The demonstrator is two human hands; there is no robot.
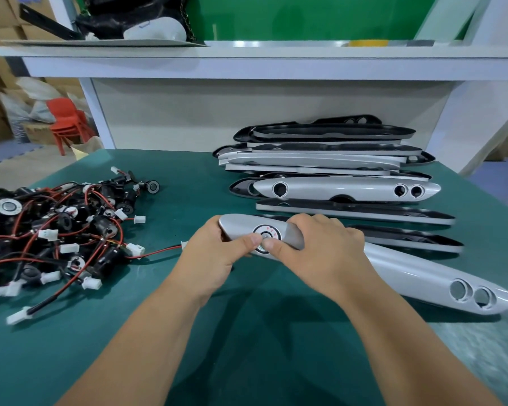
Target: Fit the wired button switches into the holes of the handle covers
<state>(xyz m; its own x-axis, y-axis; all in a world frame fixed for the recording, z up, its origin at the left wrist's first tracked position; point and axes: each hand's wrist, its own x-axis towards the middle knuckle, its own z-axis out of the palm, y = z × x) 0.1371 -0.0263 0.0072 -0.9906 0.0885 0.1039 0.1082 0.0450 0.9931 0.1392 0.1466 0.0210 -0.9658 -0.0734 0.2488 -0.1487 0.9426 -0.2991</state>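
Note:
A long silver handle cover (417, 273) lies across the green table, its two small holes at the right end. A round button switch (266, 235) sits in the large hole near its left end, and a red and black wire (162, 252) trails out to the left. My left hand (217, 253) grips the cover's left tip, thumb pressing on the switch. My right hand (320, 247) wraps over the cover just right of the switch, its thumb on the switch too.
A tangled heap of wired button switches (56, 230) with white plugs lies at the left. More handle covers (335, 171), silver and black, are stacked behind my hands. A white shelf (247, 65) hangs over the table's back edge.

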